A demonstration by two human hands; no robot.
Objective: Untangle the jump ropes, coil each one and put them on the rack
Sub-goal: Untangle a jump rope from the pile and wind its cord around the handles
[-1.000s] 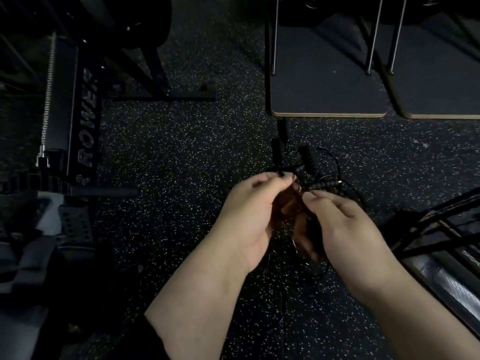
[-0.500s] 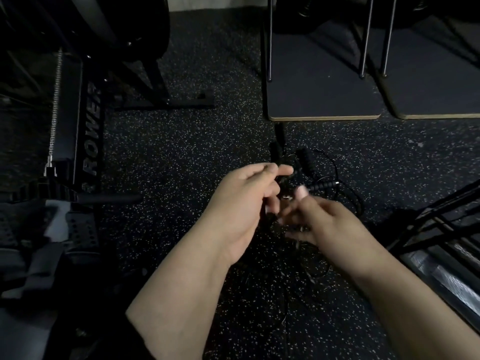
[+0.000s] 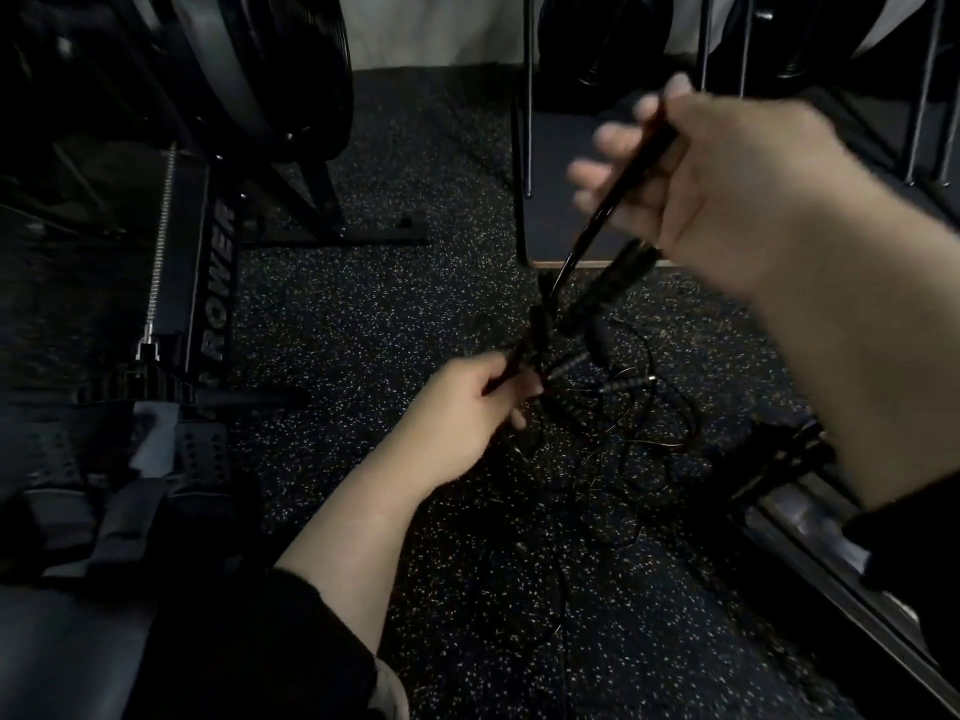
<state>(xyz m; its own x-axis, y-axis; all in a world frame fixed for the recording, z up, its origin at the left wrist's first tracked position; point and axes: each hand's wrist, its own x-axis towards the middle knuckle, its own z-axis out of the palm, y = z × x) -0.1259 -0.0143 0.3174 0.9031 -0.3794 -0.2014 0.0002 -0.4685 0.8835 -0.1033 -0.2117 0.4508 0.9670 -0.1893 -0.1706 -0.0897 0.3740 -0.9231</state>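
A tangle of thin black jump ropes (image 3: 623,423) lies on the speckled rubber floor, with ridged handles (image 3: 587,366) poking out of it. My right hand (image 3: 717,179), raised and blurred, grips a black handle (image 3: 623,189) that slants down toward the pile. A second thicker handle (image 3: 608,288) hangs just below that hand. My left hand (image 3: 467,402) sits low at the pile's left edge and pinches a dark rope end or handle (image 3: 514,356). The cords run between both hands and the heap.
A rowing machine (image 3: 208,283) fills the left side. Metal rack legs (image 3: 527,96) stand on dark mats (image 3: 561,220) at the back, with weight plates (image 3: 602,39) behind. A metal frame (image 3: 810,532) runs along the lower right.
My right hand has lifted up and to the right, pulling a handle out of the pile. The left hand stayed low by the tangle. The camera tilted up.
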